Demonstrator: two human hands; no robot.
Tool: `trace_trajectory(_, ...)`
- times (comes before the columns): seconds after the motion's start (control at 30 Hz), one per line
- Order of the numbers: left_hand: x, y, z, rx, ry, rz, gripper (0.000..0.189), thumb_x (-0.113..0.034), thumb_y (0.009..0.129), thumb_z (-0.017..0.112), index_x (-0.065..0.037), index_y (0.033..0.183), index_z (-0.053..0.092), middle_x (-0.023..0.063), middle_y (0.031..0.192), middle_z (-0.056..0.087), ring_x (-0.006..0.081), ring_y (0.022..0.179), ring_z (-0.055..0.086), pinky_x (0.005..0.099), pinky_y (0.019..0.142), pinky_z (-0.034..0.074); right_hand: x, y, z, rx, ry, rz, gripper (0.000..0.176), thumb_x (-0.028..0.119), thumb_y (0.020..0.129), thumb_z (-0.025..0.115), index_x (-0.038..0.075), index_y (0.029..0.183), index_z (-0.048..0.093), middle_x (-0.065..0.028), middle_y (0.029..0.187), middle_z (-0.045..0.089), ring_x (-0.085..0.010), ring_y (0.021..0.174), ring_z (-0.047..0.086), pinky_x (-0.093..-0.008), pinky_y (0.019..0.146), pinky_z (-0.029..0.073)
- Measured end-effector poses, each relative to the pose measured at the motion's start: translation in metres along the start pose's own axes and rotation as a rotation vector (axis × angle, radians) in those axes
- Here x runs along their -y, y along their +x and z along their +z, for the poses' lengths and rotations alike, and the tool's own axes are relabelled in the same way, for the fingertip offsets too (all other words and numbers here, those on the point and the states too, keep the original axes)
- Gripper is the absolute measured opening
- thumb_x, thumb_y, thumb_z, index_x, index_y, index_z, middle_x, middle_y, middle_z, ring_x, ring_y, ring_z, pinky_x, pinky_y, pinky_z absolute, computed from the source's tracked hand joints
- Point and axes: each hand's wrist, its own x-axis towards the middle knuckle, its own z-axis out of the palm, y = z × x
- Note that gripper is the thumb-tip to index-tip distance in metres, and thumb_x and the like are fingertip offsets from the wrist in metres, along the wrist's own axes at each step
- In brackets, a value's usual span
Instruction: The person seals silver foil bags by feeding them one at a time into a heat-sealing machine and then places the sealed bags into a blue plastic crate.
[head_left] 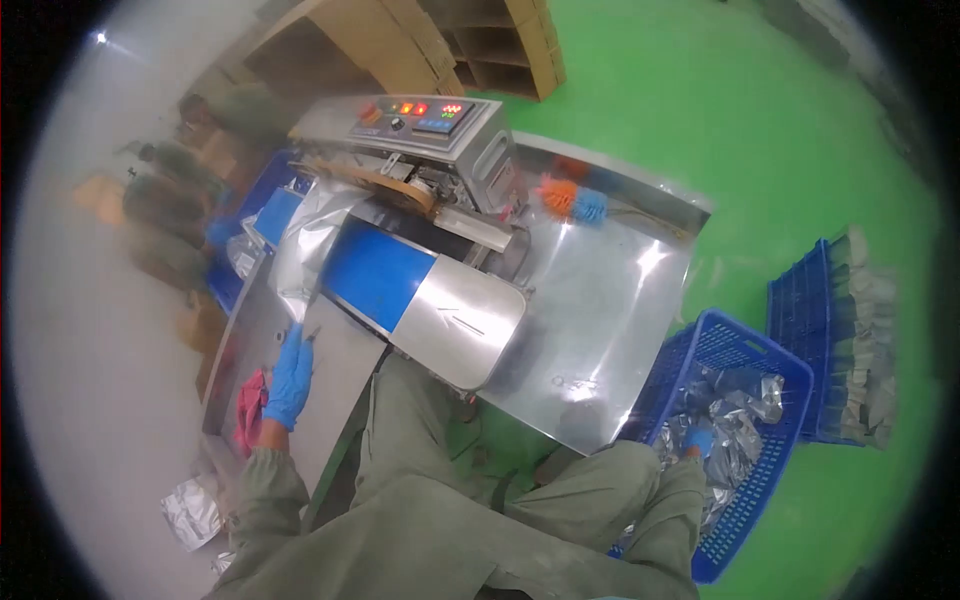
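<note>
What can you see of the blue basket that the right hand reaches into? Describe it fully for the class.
The blue basket looks like moulded plastic: four-sided, open-topped, with a thick rim and walls pierced by rows of small holes. It stands upright, to the right of the steel table. Crumpled silver foil pouches lie inside, and the blue-gloved right hand reaches in among them. They hide its bottom. The person's sleeve crosses its near left side, covering part of the rim.

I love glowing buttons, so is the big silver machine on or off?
On, I think: the machine has red and orange lights glowing, and numbers shine on its display.
</note>
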Motion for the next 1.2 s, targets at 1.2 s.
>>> trace_trajectory(1.2, -0.267, -0.040, 0.139, 0.629, -0.722, 0.852, 0.049, -0.022, 0.090, 0.049, -0.012, 0.137, 0.039, 0.0171, 0.121, 0.055, 0.0318, 0.108, 0.054, 0.0396, 0.093, 0.043, 0.678, -0.186, -0.133, 0.272, 0.541, -0.329, 0.026, 0.017, 0.092, 0.046, -0.001, 0.106, 0.059, -0.0065, 0.100, 0.060, -0.0159, 0.090, 0.055, -0.0290, 0.081, 0.045)
